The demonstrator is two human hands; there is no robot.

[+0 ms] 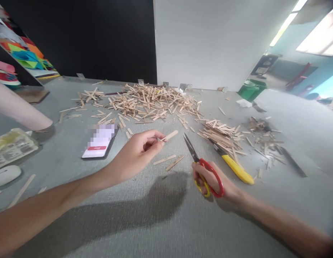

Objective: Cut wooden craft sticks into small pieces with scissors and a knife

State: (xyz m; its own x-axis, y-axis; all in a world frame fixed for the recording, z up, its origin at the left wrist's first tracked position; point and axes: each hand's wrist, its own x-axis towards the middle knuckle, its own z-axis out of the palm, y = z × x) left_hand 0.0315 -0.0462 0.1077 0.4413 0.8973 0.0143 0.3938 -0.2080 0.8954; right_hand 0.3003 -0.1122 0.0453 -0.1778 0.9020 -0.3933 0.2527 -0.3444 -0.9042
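Between the thumb and fingers of my left hand (136,152) is a short wooden craft stick (171,135), its rounded end pointing up and right. My right hand (217,179) grips scissors (192,147) by their red and yellow handles. The blades point up and left, nearly together, apart from the stick. Two loose craft sticks (175,163) lie on the grey table (145,229) just below the held one. To the right, a yellow-handled utility knife (236,168) rests against a stack of craft sticks (220,134).
A large heap of craft sticks (150,102) spreads along the black and white panels (196,43). Left of my hand lies a phone (99,141). Farther left are a pale tube (24,107) and a white mouse (6,175). Scraps and a metal blade (292,161) lie at right.
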